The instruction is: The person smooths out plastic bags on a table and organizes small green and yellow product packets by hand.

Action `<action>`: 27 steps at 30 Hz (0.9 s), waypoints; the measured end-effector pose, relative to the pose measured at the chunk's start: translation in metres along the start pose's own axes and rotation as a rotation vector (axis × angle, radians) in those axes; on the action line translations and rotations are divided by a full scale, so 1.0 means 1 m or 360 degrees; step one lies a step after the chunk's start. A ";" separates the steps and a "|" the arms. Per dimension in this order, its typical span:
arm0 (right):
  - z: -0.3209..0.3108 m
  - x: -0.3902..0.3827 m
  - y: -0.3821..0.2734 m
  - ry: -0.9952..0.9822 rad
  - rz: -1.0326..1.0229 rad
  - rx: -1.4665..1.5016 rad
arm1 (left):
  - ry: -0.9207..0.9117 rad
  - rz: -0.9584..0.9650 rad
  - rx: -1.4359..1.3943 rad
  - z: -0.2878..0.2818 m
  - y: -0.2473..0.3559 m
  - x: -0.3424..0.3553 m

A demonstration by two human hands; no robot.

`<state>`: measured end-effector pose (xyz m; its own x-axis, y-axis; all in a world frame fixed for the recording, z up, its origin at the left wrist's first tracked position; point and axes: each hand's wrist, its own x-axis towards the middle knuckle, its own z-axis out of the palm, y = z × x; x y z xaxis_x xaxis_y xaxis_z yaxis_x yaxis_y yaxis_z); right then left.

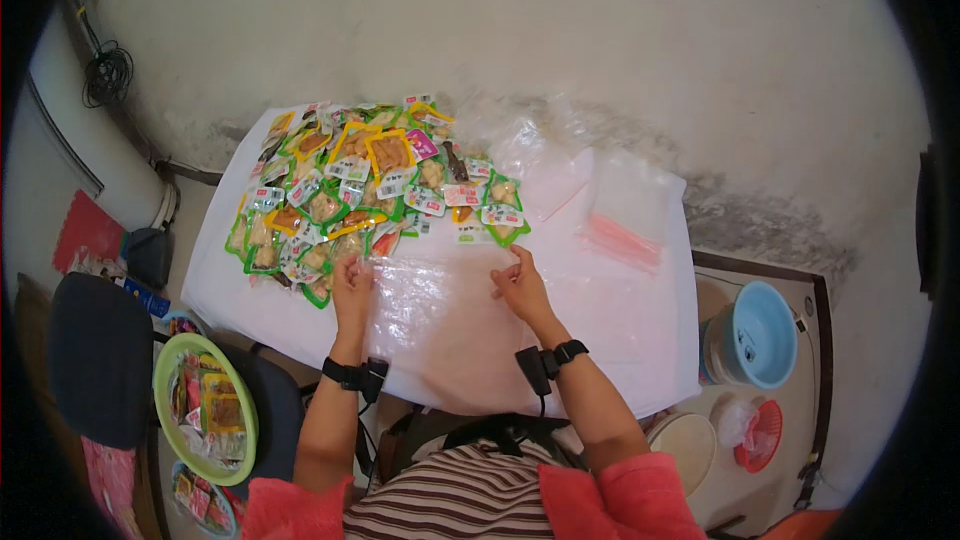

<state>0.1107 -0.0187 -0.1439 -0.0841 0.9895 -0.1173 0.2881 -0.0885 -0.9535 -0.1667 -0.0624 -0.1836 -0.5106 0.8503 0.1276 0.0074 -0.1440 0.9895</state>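
Note:
A clear plastic bag point(430, 290) lies flat on the white-covered table point(640, 340) between my hands. My left hand point(352, 282) is at its left edge, fingers curled on it and seemingly gripping it. My right hand point(515, 282) is at its right side, thumb and forefinger apart. Just beyond them, a heap of small food pouches point(350, 190) with green and yellow borders covers the table's back left. At the back right lie clear bags point(520, 140) and more bags with pink top strips point(615, 230).
A green basin of pouches point(205, 410) rests on a chair at left, beside another dark chair point(95, 340). On the floor at right are a blue basin point(760, 340), a red basket point(765, 440) and a round pale lid point(680, 450). A stained wall point(600, 40) backs the table.

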 end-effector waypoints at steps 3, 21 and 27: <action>-0.005 -0.001 0.022 -0.0042 -0.0248 -0.0312 | -0.0135 -0.0023 0.0298 -0.007 -0.006 -0.031; -0.018 -0.051 0.024 -0.0225 -0.0021 -0.0484 | 0.0066 -0.0079 0.0082 0.000 0.004 -0.056; -0.035 -0.064 0.012 -0.0411 0.0191 0.0047 | -0.0039 -0.0060 0.0149 -0.009 0.003 -0.058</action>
<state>0.1527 -0.0786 -0.1381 -0.2922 0.9104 -0.2928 0.2833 -0.2100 -0.9358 -0.1443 -0.1168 -0.1887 -0.4907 0.8666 0.0908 0.0696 -0.0649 0.9955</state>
